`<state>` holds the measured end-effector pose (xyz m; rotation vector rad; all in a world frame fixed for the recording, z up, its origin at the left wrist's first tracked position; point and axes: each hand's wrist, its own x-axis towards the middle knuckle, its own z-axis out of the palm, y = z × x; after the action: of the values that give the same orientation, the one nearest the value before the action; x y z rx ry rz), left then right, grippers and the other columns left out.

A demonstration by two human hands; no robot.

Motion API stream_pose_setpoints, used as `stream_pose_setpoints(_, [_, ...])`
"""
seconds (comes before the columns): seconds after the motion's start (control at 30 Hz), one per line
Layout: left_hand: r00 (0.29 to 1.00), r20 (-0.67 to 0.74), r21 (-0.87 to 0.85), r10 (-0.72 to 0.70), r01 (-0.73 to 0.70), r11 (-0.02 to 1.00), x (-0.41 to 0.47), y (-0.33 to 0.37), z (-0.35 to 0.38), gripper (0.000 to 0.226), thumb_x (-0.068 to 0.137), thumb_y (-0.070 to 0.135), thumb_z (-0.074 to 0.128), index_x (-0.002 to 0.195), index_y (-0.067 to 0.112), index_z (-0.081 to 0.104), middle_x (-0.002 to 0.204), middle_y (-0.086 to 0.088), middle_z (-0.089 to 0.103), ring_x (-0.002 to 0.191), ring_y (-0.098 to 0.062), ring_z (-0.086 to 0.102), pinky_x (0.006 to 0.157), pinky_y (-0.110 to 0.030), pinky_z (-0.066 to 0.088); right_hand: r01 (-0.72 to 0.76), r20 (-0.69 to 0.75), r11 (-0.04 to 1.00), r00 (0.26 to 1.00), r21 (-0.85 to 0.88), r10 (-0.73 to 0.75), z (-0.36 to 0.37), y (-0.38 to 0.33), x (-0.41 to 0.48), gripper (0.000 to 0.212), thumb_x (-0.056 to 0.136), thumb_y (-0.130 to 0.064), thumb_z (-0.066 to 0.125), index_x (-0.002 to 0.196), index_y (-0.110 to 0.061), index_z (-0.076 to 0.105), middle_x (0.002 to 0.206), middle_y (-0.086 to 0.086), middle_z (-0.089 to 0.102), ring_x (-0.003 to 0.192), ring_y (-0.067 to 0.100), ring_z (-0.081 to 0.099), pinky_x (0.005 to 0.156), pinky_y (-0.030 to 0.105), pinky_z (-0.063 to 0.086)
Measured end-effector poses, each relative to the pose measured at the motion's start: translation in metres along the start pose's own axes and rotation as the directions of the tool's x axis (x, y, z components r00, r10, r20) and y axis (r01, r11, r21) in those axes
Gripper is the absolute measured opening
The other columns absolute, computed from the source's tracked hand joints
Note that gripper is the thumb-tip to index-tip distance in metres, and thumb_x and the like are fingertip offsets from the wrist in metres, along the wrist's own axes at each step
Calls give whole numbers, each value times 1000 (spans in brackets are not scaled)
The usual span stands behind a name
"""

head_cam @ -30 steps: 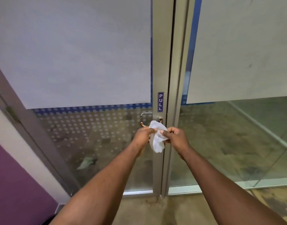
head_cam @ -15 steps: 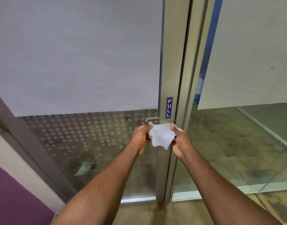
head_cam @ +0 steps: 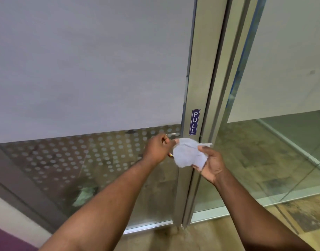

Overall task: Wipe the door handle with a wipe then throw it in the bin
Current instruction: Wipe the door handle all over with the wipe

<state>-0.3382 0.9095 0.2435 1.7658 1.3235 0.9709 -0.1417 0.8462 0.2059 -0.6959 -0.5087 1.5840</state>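
Note:
A white wipe is spread out between both hands in front of the door's metal stile. My left hand pinches its upper left corner. My right hand holds the wipe's right side, palm turned up under it. The door handle shows only as a thin metal bar just above my left hand; most of it is hidden behind the hand and the wipe. No bin is in view.
A glass door with frosted film and a dotted band fills the left, with a blue PULL sign on its metal stile. A fixed glass panel stands to the right. A purple wall is at the lower left.
The wipe has been opened out from a bunched wad into a wider sheet. My right hand has turned palm up and dropped slightly. The view has come closer to the door.

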Motion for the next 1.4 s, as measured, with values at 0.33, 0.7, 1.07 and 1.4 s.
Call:
stream_pose_setpoints(0.33, [664, -128, 516, 736, -589, 621, 47, 30, -41, 21, 98, 29, 60, 102, 10, 68, 106, -8, 65, 106, -27, 59, 88, -45, 48, 304, -425, 708, 628, -637, -652, -39, -10, 29, 12, 87, -16, 66, 99, -13, 69, 86, 3, 65, 73, 12, 58, 74, 30, 47])
stream_pose_setpoints(0.7, [511, 80, 734, 856, -612, 296, 98, 34, -68, 39, 100, 32, 56, 133, 11, 58, 158, -16, 39, 152, -35, 26, 125, -58, 13, 188, 324, -336, 851, -923, -414, -63, 16, 39, 47, 76, 6, 55, 118, -4, 72, 119, 16, 73, 109, 38, 66, 93, 37, 50])
stream_pose_setpoints(1.07, [490, 147, 822, 859, -544, 170, 116, 23, -72, 48, 101, 38, 49, 142, 13, 49, 163, -17, 30, 154, -35, 18, 127, -50, 0, 373, 536, -576, 833, -727, -137, -73, -22, 65, 43, 71, 7, 78, 110, -11, 78, 94, 9, 72, 80, 37, 64, 69, 42, 52])
stream_pose_setpoints(1.4, [476, 146, 862, 867, -491, 124, 122, 20, -69, 52, 101, 41, 47, 145, 13, 47, 162, -19, 31, 153, -35, 18, 126, -48, -3, 376, 620, -676, 770, -634, -152, -80, -16, 65, 30, 78, -14, 82, 107, -17, 78, 104, -2, 77, 103, 29, 70, 89, 40, 37])
